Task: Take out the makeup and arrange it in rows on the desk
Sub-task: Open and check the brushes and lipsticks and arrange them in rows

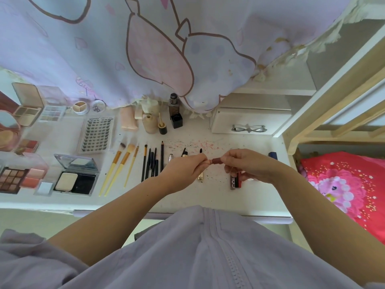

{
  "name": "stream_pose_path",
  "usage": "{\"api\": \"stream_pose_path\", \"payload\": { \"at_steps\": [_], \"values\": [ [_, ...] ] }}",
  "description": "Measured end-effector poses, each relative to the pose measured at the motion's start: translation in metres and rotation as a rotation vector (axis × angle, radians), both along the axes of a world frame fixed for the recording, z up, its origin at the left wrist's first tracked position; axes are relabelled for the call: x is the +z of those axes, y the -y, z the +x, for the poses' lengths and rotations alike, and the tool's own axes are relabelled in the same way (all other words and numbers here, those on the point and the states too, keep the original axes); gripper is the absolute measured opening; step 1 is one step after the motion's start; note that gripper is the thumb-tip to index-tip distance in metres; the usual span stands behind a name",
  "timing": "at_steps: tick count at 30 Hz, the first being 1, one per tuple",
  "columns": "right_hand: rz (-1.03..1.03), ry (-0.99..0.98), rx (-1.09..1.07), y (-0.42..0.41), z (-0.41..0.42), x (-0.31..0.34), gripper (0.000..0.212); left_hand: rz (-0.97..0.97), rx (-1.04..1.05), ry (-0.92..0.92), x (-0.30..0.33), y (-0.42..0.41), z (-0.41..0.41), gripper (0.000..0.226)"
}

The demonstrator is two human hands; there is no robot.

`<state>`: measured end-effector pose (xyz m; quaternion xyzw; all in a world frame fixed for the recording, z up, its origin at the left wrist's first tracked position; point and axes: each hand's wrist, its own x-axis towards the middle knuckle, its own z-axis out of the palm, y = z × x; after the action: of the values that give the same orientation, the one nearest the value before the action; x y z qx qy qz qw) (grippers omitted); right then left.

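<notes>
Currently, several open cases lie on the left part of the white desk [208, 197]. An open compact [76, 178] with a raised mirror lid contains a pale powder pan and a dark recess. Beside it, an eyeshadow palette [11, 180] shows a grid of brown and pink pans. Farther back, a beige hinged case [28, 109] stands open with pale pans inside, and a clear-lidded palette [52, 110] sits just beside it. A flat lash tray [96, 134] holds rows of dark lash clusters. Three yellow-handled brushes [120, 170] lie in a row, with black pencils [152, 163] parallel to them. Small bottles [175, 111] stand at the back edge of the desk.

Both forearms reach forward over the desk. The left hand [185, 165] and the right hand [248, 163] meet above the desk at centre. Each hand pinches one end of a short dark-red lipstick tube [216, 161], with fingertips curled around it. The tube is held horizontal, clear of the desk surface. Under the right hand, further tubes [235, 182] lie on the desk, partly hidden.

The desk surface carries dark specks and pink marks near centre. A printed lilac curtain [145, 49] hangs behind the desk. A white drawer unit [245, 122] sits at the back right. A red patterned fabric [343, 184] lies to the right, beyond a pale wooden frame [312, 126].
</notes>
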<state>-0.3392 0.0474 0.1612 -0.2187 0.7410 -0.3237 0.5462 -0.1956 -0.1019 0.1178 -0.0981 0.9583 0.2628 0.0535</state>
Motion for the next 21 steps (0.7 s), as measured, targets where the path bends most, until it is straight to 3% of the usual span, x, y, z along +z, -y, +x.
{"api": "stream_pose_path", "payload": {
  "at_steps": [2, 6, 10, 15, 21],
  "values": [
    [-0.009, 0.0, -0.015, 0.002, 0.0, -0.001, 0.034, -0.017, -0.004, 0.002, 0.001, 0.001, -0.001, 0.03],
    [-0.07, 0.003, -0.034, 0.003, -0.002, -0.001, 0.016, -0.042, -0.004, 0.007, 0.002, 0.003, -0.002, 0.029],
    [-0.031, -0.037, -0.026, 0.005, -0.006, -0.001, 0.03, -0.041, -0.011, 0.008, 0.001, 0.005, -0.004, 0.029],
    [0.001, -0.136, 0.026, 0.001, -0.019, 0.0, 0.014, -0.048, -0.024, 0.029, -0.002, 0.009, -0.006, 0.031],
    [0.029, -0.052, -0.105, -0.024, -0.042, 0.003, 0.01, -0.033, 0.082, 0.093, -0.017, 0.04, 0.008, 0.029]
  ]
}}
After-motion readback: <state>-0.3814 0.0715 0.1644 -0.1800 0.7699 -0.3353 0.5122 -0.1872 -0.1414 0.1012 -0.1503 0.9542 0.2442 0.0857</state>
